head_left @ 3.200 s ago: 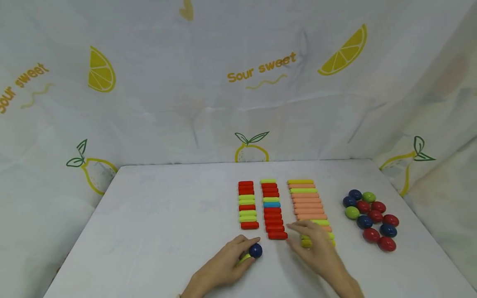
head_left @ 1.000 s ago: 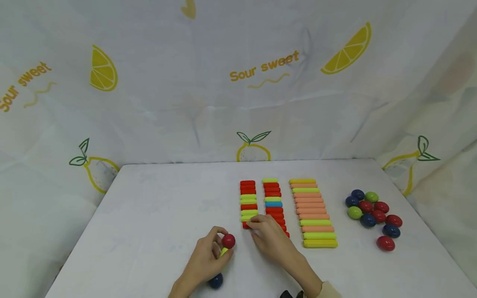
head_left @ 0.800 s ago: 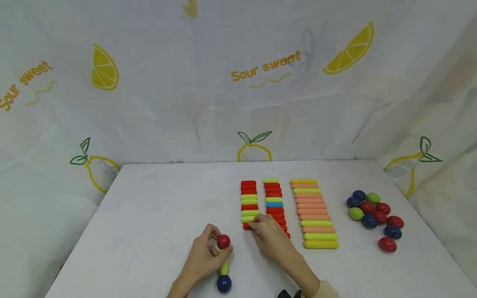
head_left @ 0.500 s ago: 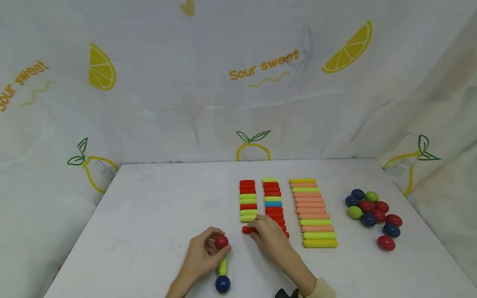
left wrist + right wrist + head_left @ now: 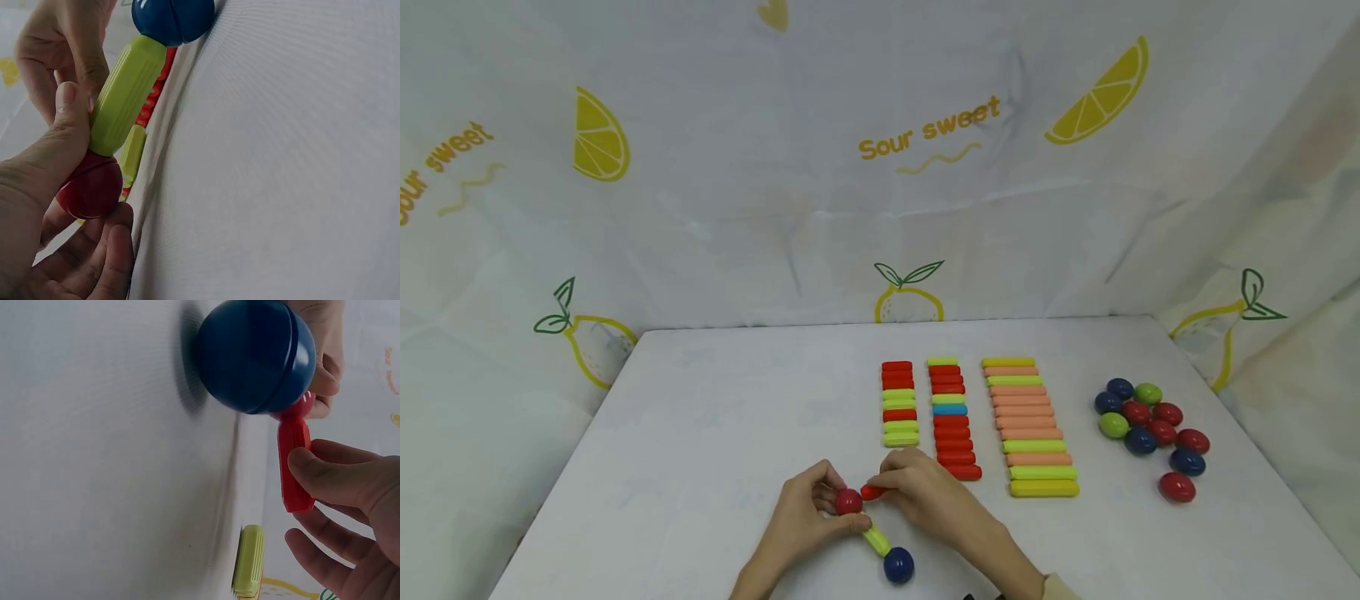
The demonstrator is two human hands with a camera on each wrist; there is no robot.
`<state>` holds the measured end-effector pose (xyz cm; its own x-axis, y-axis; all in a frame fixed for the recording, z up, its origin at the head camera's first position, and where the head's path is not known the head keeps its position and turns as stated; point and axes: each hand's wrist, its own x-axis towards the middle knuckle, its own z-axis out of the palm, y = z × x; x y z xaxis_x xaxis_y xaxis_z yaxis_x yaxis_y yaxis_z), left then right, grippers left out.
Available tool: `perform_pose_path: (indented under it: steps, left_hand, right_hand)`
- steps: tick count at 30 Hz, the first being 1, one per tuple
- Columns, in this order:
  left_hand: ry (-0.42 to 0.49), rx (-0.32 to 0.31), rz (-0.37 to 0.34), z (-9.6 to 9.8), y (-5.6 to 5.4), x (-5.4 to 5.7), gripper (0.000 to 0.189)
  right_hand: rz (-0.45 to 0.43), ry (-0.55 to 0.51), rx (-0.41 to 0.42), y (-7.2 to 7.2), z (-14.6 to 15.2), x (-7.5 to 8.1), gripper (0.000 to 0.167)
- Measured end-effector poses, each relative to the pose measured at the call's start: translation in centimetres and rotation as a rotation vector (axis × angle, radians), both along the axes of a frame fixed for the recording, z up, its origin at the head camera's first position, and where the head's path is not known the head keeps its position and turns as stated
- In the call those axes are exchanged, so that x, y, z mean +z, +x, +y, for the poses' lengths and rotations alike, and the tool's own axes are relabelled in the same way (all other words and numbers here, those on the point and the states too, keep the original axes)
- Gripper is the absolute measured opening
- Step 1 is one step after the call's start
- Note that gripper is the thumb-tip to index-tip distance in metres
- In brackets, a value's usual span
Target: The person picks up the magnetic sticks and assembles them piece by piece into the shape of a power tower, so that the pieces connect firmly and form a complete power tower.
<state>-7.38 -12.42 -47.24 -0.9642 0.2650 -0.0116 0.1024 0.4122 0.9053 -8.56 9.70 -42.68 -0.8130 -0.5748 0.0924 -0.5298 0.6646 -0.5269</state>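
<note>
My left hand [image 5: 801,518] grips a glossy red ball [image 5: 848,502] between thumb and fingers. Joined to that ball is a ribbed yellow-green stick [image 5: 125,97], with a dark blue ball [image 5: 898,565] on its other end, pointing toward the front right. My right hand [image 5: 934,498] pinches a short red stick [image 5: 291,439] between thumb and index finger. In the right wrist view the red stick's far end meets the red ball, which is partly hidden behind the blue one. The other right fingers are spread apart from the stick.
Beyond my hands lie two columns of short sticks, a left one [image 5: 900,416] and a middle one [image 5: 952,433] in red, yellow-green and blue. A column of longer sticks [image 5: 1028,422] lies right of them. Loose red, blue and green balls [image 5: 1140,442] cluster at the far right.
A red ball has joined the stick in my left hand. My right hand has taken the front red stick from the left column to that ball. The blue ball end has swung rightward.
</note>
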Motion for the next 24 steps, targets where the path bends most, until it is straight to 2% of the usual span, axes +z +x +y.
perform_pose_path:
  steps: [3, 7, 9, 11, 13, 15, 20, 22, 24]
  left_hand:
    - [-0.007, -0.051, 0.072, -0.1, 0.0, -0.3, 0.041]
    - [-0.060, -0.110, 0.173, -0.3, -0.1, -0.5, 0.037]
    - [-0.086, -0.125, 0.200, -0.3, -0.1, -0.6, 0.033]
    - [-0.099, -0.131, 0.203, -0.3, -0.2, -0.7, 0.029]
    - [-0.109, -0.135, 0.189, -0.3, -0.2, -0.7, 0.028]
    - [-0.115, -0.142, 0.168, -0.4, -0.3, -0.7, 0.027]
    - [-0.131, -0.180, 0.119, -0.7, -0.3, -0.5, 0.034]
    - [-0.143, -0.203, 0.108, -0.9, -0.3, -0.4, 0.041]
    - [-0.160, -0.228, 0.104, -1.2, -0.3, -0.2, 0.048]
  right_hand:
    - [0.000, 0.037, 0.021, 0.2, -0.2, 0.1, 0.020]
    - [0.008, 0.051, 0.035, 0.3, -0.1, 0.3, 0.022]
    - [0.030, 0.033, 0.023, 0.3, 0.3, 0.3, 0.022]
    - [0.067, 0.013, -0.024, 0.4, 1.2, 0.5, 0.024]
    - [0.108, -0.005, -0.123, 0.4, 2.7, 0.8, 0.024]
    - [0.148, -0.001, -0.255, 0.3, 4.9, 1.2, 0.024]
    - [0.223, 0.055, -0.618, 0.4, 13.5, 1.4, 0.024]
    - [0.216, 0.106, -0.746, 1.0, 17.3, 1.1, 0.027]
    - [0.161, 0.166, -0.845, 1.7, 20.7, 0.6, 0.031]
